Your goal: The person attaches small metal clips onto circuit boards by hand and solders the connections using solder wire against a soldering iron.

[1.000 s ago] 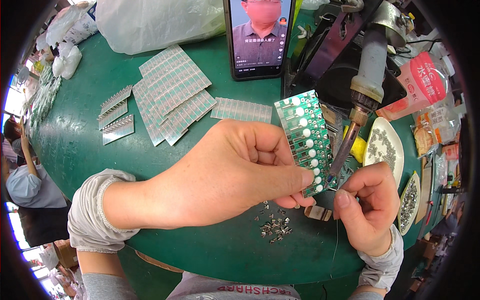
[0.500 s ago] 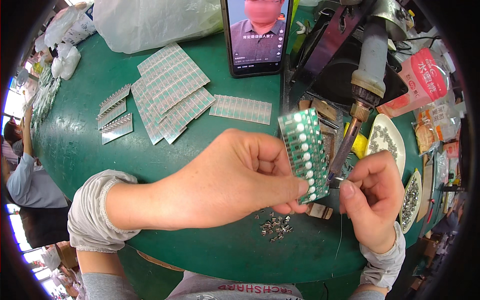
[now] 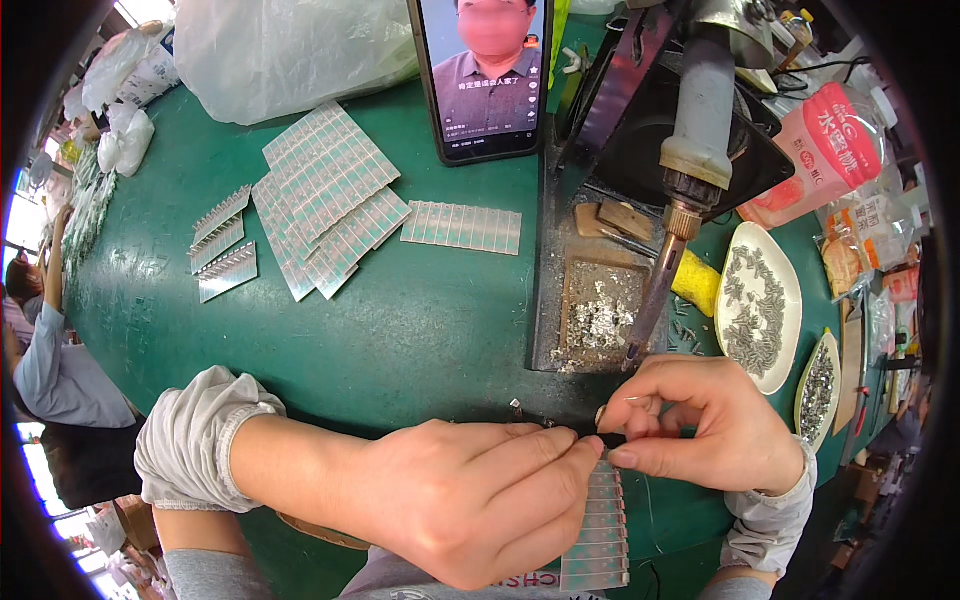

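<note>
Near the table's front edge, my left hand point(image 3: 490, 500) grips a strip of joined small circuit boards point(image 3: 600, 530). Its plain solder-pad side faces up, and the hand covers much of it. My right hand point(image 3: 700, 425) is closed beside the left fingertips, with a thin piece of solder wire point(image 3: 636, 399) showing between its fingers. Whether the right fingers also pinch a small part at the board's top edge is hidden. Beyond the hands, a soldering iron point(image 3: 697, 130) hangs in a stand, tip down, apart from the board. A tiny metal part point(image 3: 515, 405) lies by the left knuckles.
A solder-spattered tray point(image 3: 602, 310) sits under the iron, beside a yellow sponge point(image 3: 696, 283). Two dishes of small metal parts point(image 3: 755, 310) point(image 3: 820, 390) stand at right. Board panels point(image 3: 335, 170) and strips point(image 3: 460, 227) lie at left. A phone point(image 3: 490, 80) stands behind.
Both hands have come down from the iron toward the front edge. The board strip has turned over, from its white-dotted green face to its pad side. The whole view has shifted slightly.
</note>
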The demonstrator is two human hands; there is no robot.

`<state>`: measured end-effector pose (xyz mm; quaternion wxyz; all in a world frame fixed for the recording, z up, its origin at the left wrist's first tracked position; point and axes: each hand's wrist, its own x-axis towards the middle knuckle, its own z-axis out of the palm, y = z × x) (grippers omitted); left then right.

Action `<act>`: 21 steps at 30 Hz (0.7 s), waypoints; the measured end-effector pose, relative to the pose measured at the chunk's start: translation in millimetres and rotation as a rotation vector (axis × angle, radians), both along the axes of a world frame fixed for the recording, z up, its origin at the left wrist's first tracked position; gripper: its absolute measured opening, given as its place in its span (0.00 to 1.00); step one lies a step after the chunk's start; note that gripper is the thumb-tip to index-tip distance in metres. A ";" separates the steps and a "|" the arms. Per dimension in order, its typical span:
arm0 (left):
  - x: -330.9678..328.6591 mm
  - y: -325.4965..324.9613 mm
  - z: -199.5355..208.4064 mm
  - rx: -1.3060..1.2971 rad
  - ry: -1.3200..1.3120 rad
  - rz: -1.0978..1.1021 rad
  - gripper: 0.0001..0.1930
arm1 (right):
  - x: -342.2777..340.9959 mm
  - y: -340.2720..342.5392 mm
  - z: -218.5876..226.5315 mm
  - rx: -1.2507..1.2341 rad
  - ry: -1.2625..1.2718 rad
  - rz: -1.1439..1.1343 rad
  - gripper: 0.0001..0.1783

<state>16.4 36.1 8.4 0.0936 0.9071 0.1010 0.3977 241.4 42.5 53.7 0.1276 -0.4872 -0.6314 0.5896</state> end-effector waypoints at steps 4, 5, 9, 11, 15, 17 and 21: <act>-0.3 4.4 -0.4 0.086 0.050 -0.040 0.05 | 1.1 -3.5 -11.6 -0.064 0.094 -0.042 0.10; -0.1 5.4 -1.0 0.097 0.039 -0.045 0.05 | 2.0 -3.8 -12.8 -0.096 0.115 -0.047 0.10; 2.7 5.1 -5.2 0.048 -0.055 -0.013 0.04 | 0.3 -5.1 -10.6 -0.074 0.130 -0.073 0.09; -0.7 7.5 -2.8 0.006 -0.046 -0.038 0.05 | -0.4 -4.0 -7.4 -0.088 0.141 -0.071 0.08; -0.7 8.9 -5.2 -0.173 -0.066 -0.126 0.06 | 2.3 4.0 -7.9 0.089 0.220 0.150 0.08; 0.7 10.1 -6.1 -0.157 -0.069 -0.120 0.06 | 2.6 4.6 -6.2 0.121 0.240 0.159 0.08; -1.1 10.0 -6.4 -0.043 -0.043 -0.057 0.06 | 4.6 -4.6 2.5 0.008 0.068 -0.195 0.06</act>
